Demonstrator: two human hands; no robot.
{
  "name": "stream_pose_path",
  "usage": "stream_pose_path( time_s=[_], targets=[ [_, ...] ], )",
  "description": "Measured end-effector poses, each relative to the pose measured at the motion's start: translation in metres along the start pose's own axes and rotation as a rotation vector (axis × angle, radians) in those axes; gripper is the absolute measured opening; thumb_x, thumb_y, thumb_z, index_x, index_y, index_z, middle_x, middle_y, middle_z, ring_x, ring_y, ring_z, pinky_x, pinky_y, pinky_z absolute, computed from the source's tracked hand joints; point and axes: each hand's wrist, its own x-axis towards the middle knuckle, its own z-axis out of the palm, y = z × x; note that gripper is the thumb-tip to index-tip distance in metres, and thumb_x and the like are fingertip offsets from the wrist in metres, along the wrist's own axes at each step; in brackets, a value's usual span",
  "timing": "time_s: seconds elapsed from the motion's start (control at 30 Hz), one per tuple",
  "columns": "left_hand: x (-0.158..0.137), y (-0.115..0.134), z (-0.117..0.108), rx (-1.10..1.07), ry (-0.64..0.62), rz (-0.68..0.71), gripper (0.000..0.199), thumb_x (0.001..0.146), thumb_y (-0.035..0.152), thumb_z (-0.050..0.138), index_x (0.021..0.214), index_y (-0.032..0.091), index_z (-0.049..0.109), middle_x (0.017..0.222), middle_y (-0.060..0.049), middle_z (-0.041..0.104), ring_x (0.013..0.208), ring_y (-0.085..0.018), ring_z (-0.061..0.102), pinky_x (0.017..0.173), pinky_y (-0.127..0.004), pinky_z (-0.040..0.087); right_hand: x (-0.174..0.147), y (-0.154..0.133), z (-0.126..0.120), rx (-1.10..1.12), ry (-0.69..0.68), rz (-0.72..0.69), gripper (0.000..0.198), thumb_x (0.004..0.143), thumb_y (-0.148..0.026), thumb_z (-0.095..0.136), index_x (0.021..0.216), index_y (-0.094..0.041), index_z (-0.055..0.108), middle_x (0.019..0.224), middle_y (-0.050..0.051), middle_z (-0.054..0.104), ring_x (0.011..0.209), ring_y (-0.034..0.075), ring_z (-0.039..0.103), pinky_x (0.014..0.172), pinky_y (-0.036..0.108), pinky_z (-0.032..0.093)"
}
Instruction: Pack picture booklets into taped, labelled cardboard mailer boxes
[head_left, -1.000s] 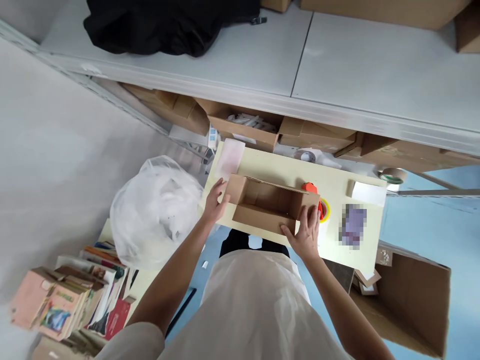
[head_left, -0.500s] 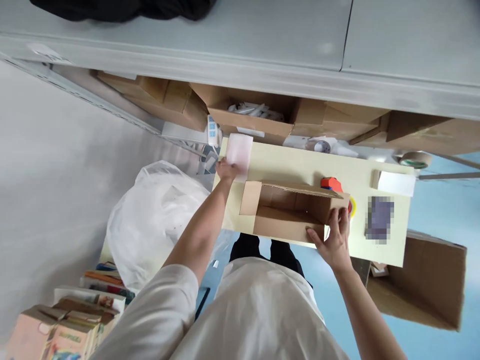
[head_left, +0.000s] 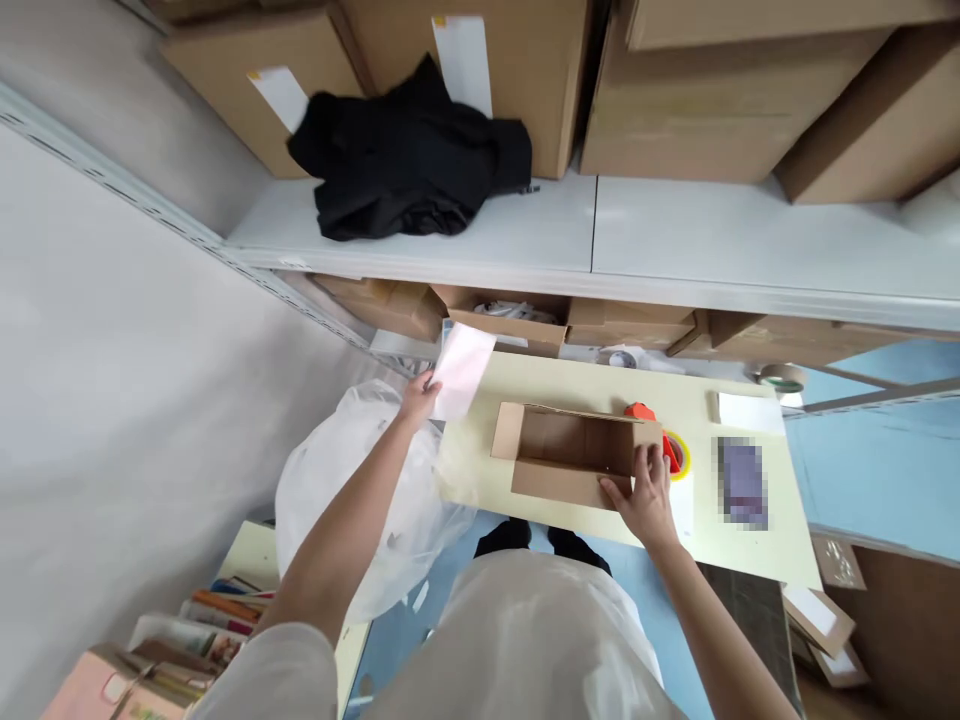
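Note:
My left hand (head_left: 418,398) pinches a pale pink sheet of paper (head_left: 466,370) by its lower left edge, holding it up near the table's left end. An open cardboard box (head_left: 566,484) lies lengthwise on the table with its flaps folded out, and I see nothing inside it. My right hand (head_left: 646,500) grips the box's right end, thumb against the near side and fingers over the end flap. Just beyond that hand sits a red tape dispenser (head_left: 640,411) with a yellow-rimmed roll of tape (head_left: 681,455), partly hidden by the box.
On the pale yellow table (head_left: 555,377) are a white stack (head_left: 750,412) and a blurred purple item (head_left: 742,482). Shelves behind hold cartons (head_left: 720,110) and a black garment (head_left: 420,160). A plastic bag (head_left: 337,500) bulges at left; a large open carton (head_left: 900,630) stands right.
My left hand has lifted the pink sheet off the table and moved it leftward. My right hand stays on the box. The view has tilted up, showing more shelf.

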Motion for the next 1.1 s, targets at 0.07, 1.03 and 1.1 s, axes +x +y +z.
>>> stream_pose_path(
  time_s=[0.07, 1.03, 1.1],
  targets=[
    [-0.013, 0.030, -0.031, -0.088, -0.077, 0.071, 0.038, 0.075, 0.032, 0.057, 0.107, 0.014, 0.065, 0.097, -0.006, 0.071, 0.086, -0.020, 0.064, 0.073, -0.027, 0.052, 0.000, 0.001, 0.001, 0.010, -0.012, 0.002, 0.083, 0.085, -0.056, 0.049, 0.149, -0.018, 0.012, 0.155, 0.022, 0.010, 0.142, 0.044, 0.007, 0.103, 0.070, 0.025],
    [-0.104, 0.087, 0.114, 0.452, -0.545, 0.698, 0.038, 0.083, 0.017, 0.053, 0.120, 0.022, 0.061, 0.131, -0.008, 0.059, 0.124, -0.024, 0.052, 0.108, -0.041, 0.036, 0.023, -0.005, -0.023, -0.107, -0.217, 0.190, 0.082, 0.076, -0.047, 0.065, 0.143, -0.013, 0.030, 0.153, 0.022, 0.015, 0.143, 0.038, 0.012, 0.109, 0.051, 0.027],
    [-0.113, 0.072, 0.096, 0.334, -0.310, 0.731, 0.036, 0.084, 0.021, 0.054, 0.119, 0.021, 0.060, 0.132, -0.011, 0.057, 0.126, -0.026, 0.049, 0.110, -0.045, 0.033, 0.026, -0.002, -0.026, -0.085, -0.184, 0.194, 0.076, 0.076, -0.046, 0.066, 0.139, -0.014, 0.038, 0.150, 0.021, 0.022, 0.140, 0.038, 0.021, 0.107, 0.050, 0.032]
  ],
)
